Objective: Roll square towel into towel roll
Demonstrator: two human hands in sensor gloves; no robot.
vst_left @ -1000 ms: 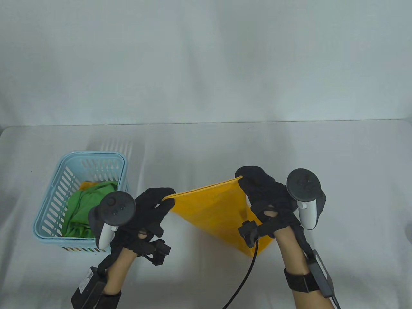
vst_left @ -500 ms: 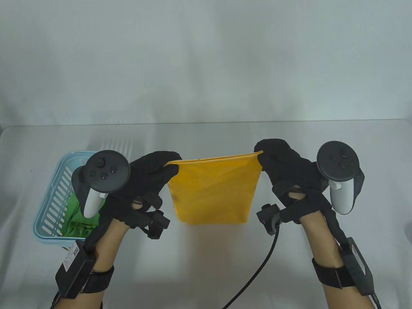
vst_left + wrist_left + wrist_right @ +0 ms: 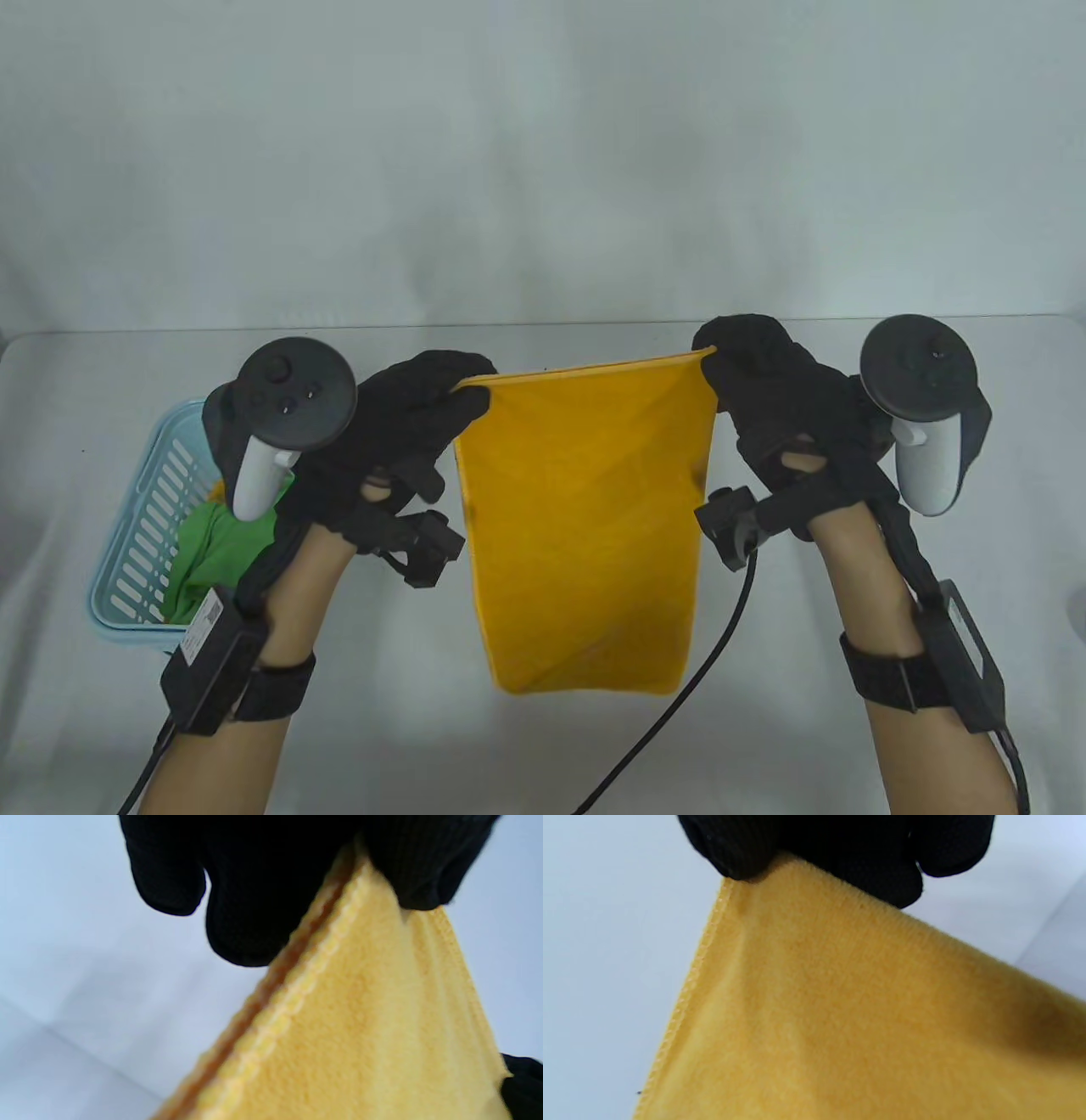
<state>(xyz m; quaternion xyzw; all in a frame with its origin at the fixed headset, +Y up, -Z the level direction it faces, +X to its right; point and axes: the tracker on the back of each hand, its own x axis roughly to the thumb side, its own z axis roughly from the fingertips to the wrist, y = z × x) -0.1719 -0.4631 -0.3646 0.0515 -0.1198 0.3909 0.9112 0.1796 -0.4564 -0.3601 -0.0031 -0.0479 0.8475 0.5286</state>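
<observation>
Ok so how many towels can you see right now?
2. A yellow towel hangs between both hands; a green towel sits in the blue basket. More could be hidden underneath.

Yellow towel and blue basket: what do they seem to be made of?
The yellow towel looks like a soft, matte, fleecy cloth, maybe microfibre: the wrist views show a fuzzy nap and a stitched hem, and it hangs limp between the left hand and right hand. The blue basket looks like moulded plastic: smooth slotted walls and a rounded rim.
</observation>
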